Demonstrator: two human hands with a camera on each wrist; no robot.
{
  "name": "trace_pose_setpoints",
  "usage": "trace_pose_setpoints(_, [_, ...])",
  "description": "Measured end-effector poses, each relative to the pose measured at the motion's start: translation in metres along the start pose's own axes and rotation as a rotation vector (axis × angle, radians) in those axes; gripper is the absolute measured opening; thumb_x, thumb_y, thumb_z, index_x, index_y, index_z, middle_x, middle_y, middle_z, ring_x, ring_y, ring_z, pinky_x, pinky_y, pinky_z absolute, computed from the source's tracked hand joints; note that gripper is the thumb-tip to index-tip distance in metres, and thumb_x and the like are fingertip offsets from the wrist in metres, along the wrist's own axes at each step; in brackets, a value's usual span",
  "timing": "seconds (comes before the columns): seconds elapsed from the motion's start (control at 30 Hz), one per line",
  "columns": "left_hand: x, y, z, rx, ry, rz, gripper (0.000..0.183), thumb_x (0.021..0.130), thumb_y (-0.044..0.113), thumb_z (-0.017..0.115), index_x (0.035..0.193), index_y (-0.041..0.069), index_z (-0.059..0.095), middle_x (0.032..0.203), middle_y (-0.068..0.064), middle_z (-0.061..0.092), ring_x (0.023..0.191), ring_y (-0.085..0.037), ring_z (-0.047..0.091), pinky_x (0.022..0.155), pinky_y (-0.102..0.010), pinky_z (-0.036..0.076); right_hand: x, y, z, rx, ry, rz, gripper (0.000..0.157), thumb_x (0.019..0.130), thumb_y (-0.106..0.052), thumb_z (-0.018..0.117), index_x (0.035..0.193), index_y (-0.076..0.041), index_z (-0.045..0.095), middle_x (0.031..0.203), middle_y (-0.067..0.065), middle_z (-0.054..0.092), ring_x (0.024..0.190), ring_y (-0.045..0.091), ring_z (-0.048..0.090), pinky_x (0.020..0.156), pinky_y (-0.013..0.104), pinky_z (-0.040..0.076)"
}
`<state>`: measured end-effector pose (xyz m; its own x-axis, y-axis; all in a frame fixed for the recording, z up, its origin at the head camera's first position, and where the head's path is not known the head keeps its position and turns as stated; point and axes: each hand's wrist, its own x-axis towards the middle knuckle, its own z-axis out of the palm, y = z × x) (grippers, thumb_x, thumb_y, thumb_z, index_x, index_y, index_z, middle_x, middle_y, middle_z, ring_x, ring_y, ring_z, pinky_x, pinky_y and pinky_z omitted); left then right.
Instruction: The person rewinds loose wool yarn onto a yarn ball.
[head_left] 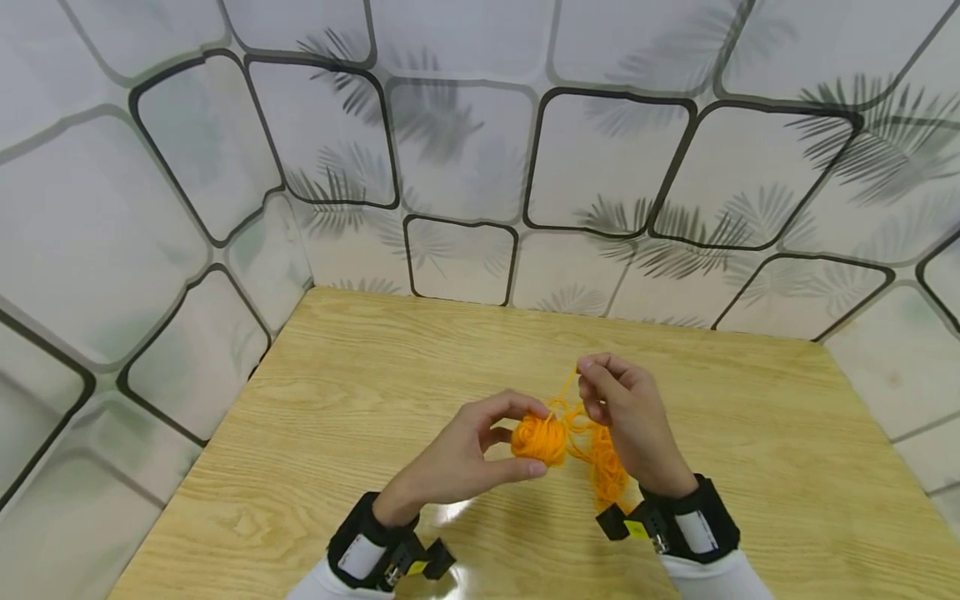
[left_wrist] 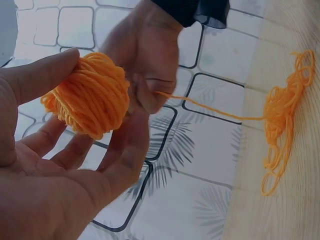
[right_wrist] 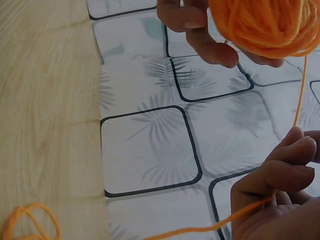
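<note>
The backdrop is a pale wall covering [head_left: 461,146] printed with rounded black and grey outlines and grey fronds. A wood-grain counter [head_left: 352,400] extends in front of it. Clock directions refer to the head view, with 12 o'clock at the far wall and the yarn ball as centre.

Yarn ball [head_left: 538,442]: orange, wound, located near the middle of the counter and held above it. Left hand [head_left: 467,456]: at 9 o'clock. Its grip holds the yarn ball, with the index finger at the 12 o'clock edge and the thumb at the 6 o'clock edge.

Right hand [head_left: 636,421]: at 2 o'clock, with fingertips at 1 o'clock. Its grip is narrow and pinches the yarn strand [right_wrist: 190,230]. The right wrist view shows the strand running from the ball to these fingers and onward past the hand.

Loose yarn [head_left: 606,468]: orange, tangled, lying on the counter at 4 o'clock. Black bands are fitted at both wrists: left band [head_left: 367,533] at 8 o'clock, right band [head_left: 693,517] at 4 o'clock.
</note>
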<state>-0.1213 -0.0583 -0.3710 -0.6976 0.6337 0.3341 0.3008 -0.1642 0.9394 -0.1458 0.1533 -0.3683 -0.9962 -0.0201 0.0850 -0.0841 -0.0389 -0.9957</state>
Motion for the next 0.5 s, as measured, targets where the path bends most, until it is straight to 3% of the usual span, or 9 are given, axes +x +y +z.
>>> trace_pose_setpoints(0.13, [0.000,0.007,0.000,0.004,0.016,0.051,0.047,0.083,0.004,0.064,0.126,0.004,0.045,0.122,-0.013,0.049,0.106,-0.022,0.051,0.088,-0.041,0.045,0.002,0.011,-0.002,0.041,0.009,0.096,0.042,0.087,-0.039,0.059,0.093,0.003,0.053,0.070,0.007,0.046,0.052,0.015,0.036,0.047,0.028,0.025])
trace_pose_setpoints(0.3, [0.000,-0.003,-0.002,-0.027,0.006,0.084,0.051,0.084,0.002,0.061,0.132,0.005,0.044,0.125,-0.014,0.047,0.111,-0.023,0.049,0.092,-0.041,0.043,0.002,0.024,-0.003,0.076,-0.005,0.208,0.040,0.089,-0.039,0.057,0.095,0.000,0.054,0.072,0.005,0.047,0.053,0.013,0.037,0.048,0.022,0.029])
trace_pose_setpoints(0.5, [0.002,-0.013,-0.005,-0.098,0.055,0.144,0.049,0.084,0.000,0.061,0.130,0.002,0.046,0.123,-0.015,0.041,0.113,-0.028,0.048,0.091,-0.044,0.043,-0.005,0.036,0.000,-0.022,-0.053,0.266,0.046,0.086,-0.044,0.059,0.094,0.001,0.055,0.071,0.008,0.046,0.053,0.015,0.036,0.048,0.024,0.027])
